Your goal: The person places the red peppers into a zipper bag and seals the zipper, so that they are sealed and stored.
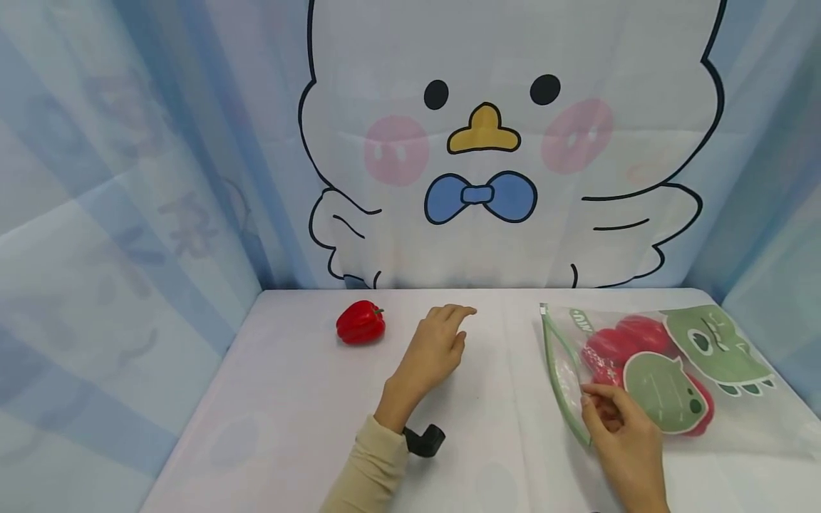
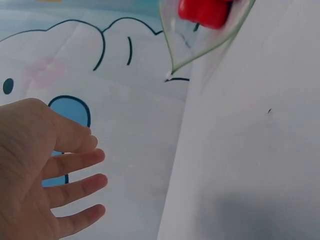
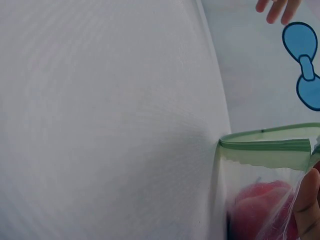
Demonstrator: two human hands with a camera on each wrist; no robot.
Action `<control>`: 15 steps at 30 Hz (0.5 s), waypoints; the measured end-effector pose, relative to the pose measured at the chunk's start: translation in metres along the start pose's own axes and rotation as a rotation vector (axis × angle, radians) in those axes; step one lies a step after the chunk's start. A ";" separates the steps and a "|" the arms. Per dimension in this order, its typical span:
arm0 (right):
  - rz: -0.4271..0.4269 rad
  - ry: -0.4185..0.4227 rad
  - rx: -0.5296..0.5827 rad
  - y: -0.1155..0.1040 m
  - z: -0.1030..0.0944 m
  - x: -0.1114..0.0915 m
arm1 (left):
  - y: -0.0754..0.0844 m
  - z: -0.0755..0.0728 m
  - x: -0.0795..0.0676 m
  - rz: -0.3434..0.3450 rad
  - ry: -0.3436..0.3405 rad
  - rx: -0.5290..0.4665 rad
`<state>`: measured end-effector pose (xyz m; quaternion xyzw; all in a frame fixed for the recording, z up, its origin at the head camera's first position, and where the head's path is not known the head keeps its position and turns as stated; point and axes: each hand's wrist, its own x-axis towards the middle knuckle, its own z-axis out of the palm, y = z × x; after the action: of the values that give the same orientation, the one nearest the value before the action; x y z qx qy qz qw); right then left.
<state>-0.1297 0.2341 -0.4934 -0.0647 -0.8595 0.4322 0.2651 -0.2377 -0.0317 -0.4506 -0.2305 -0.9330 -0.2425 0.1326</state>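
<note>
In the head view my right hand [image 1: 625, 434] pinches the green-edged mouth of a clear zip bag [image 1: 693, 445] printed with green cartoon creatures. Through the plastic show red bell peppers [image 1: 612, 345]. The right wrist view has the bag's green zip strip [image 3: 270, 146] parted, with the thumb at its edge. My left hand [image 1: 436, 345] is over the middle of the table, holding nothing, its fingers loosely extended; the left wrist view shows them spread [image 2: 65, 170]. Left of that hand, a loose red bell pepper [image 1: 360, 323] lies on its side, its green stem pointing right.
A white cloth covers the table [image 1: 474, 456]. Behind it hangs a curtain [image 1: 481, 249] with a cartoon bird in a blue bow tie; more pale blue curtain [image 1: 96, 249] closes off the sides. A black wrist-camera mount [image 1: 425, 440] sticks out from my left wrist.
</note>
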 end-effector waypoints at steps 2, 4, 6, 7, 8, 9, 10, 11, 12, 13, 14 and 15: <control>-0.001 -0.005 -0.002 0.000 0.000 0.000 | -0.005 -0.004 -0.001 -0.031 0.010 -0.026; 0.002 -0.010 -0.008 0.000 -0.001 0.000 | -0.010 -0.008 -0.002 -0.059 0.022 -0.059; 0.003 -0.013 -0.008 0.000 -0.001 0.000 | -0.015 -0.013 -0.002 -0.082 0.038 -0.083; 0.006 -0.013 -0.010 0.000 -0.001 0.000 | -0.017 -0.015 -0.003 -0.091 0.047 -0.089; 0.008 -0.014 -0.011 0.000 -0.001 0.000 | -0.019 -0.017 -0.003 -0.098 0.057 -0.093; 0.011 -0.014 -0.011 0.000 -0.001 0.000 | -0.021 -0.019 -0.004 -0.105 0.068 -0.094; 0.013 -0.015 -0.013 -0.001 -0.001 0.000 | -0.023 -0.020 -0.004 -0.112 0.077 -0.090; 0.015 -0.015 -0.014 -0.001 -0.001 0.000 | -0.025 -0.022 -0.004 -0.115 0.087 -0.086; 0.017 -0.015 -0.016 -0.001 -0.001 0.000 | -0.027 -0.023 -0.004 -0.114 0.100 -0.082; 0.017 -0.015 -0.018 -0.001 0.000 0.000 | -0.029 -0.025 -0.004 -0.113 0.113 -0.076; 0.017 -0.016 -0.018 -0.001 0.000 0.000 | -0.032 -0.026 -0.004 -0.111 0.126 -0.069; 0.016 -0.015 -0.020 -0.001 0.000 0.000 | -0.034 -0.027 -0.004 -0.108 0.141 -0.061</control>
<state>-0.1297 0.2333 -0.4921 -0.0709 -0.8653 0.4260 0.2544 -0.2477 -0.0737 -0.4425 -0.1660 -0.9246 -0.2933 0.1774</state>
